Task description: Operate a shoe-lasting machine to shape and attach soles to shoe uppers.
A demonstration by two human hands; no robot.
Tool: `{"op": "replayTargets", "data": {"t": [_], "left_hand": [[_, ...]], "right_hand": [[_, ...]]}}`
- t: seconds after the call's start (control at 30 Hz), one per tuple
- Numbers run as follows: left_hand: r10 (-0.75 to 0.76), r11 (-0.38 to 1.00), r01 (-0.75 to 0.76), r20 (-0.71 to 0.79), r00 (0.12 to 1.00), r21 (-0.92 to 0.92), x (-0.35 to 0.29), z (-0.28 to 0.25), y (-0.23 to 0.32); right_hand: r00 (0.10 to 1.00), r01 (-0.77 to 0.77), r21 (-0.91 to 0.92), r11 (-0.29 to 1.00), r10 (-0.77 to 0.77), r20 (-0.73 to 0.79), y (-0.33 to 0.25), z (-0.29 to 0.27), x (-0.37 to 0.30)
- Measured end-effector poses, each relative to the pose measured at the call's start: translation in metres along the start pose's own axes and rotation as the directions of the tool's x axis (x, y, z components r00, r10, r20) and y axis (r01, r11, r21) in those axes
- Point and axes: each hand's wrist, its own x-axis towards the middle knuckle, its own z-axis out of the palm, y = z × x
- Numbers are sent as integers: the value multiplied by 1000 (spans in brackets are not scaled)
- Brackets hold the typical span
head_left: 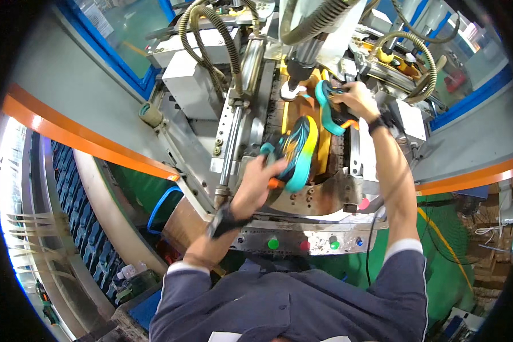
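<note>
My left hand [259, 181] is closed on a sneaker [303, 153] with a teal and yellow sole, a dark upper and orange laces. Its sole is turned toward the right, and the shoe is held tilted over the front of the machine bed. Farther back and to the right, my right hand [358, 101] grips a second sneaker [326, 108], its teal sole facing left. A yellow-sided channel [323, 151] runs beneath and between the two shoes. Behind them, a dark press head with a white tip [291, 91] hangs over the channel. My left fingers are slightly blurred.
A metal cylinder rod [232, 145] runs along the left of the bed. Ribbed hoses [214, 34] loop above. The front panel [296, 242] carries green, red and blue buttons. Orange-edged guards [91, 139] flank both sides. At far left is a rack of dark blue wavy pieces [88, 222].
</note>
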Motion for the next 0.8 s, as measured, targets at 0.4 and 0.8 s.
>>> {"op": "replayTargets", "data": {"t": [0.4,0.8], "left_hand": [[203,966,-258,-707,677,30,-308,-35,-11],[64,808,-579,-960,272,-111,-382,16,-136]], "right_hand": [[686,-727,104,678,718,118,-98,118,78],[960,138,765,630,-275,53,-414,28,-157]]}}
